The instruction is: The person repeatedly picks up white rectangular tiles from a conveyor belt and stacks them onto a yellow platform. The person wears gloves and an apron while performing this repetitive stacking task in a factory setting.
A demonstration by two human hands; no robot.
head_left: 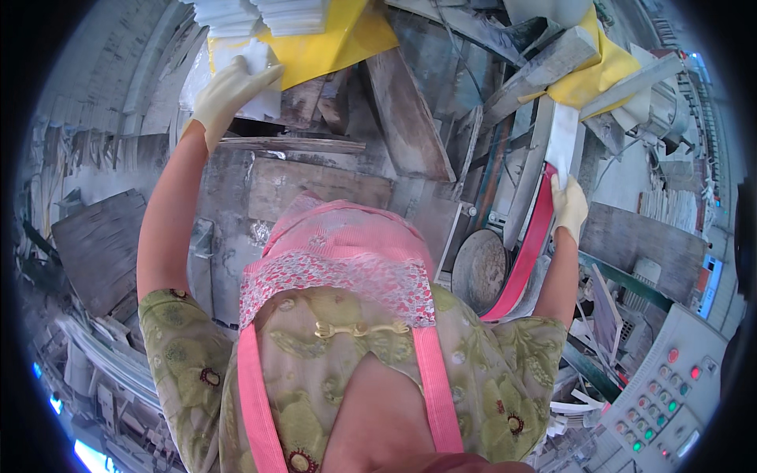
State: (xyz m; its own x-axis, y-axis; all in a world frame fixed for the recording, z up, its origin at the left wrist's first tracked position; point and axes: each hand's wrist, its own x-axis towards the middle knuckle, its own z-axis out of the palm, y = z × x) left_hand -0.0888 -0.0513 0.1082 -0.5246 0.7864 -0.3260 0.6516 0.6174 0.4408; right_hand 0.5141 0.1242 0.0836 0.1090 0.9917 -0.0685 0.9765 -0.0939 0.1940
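My left hand, in a pale glove, reaches to the far left. Its fingers and thumb close on the edge of a white tile-like piece, beside a yellow sheet. Stacks of similar white pieces lie on that sheet. On the right, my right hand, gloved too, has its fingers at the near end of a white strip. This strip lies in a narrow metal channel, in line with a red belt that curves around a round wheel.
Wooden boards lean between the two work spots. A second yellow cloth hangs over beams at the far right. At the lower right stands a control panel with lit buttons. A dusty plank lies before me.
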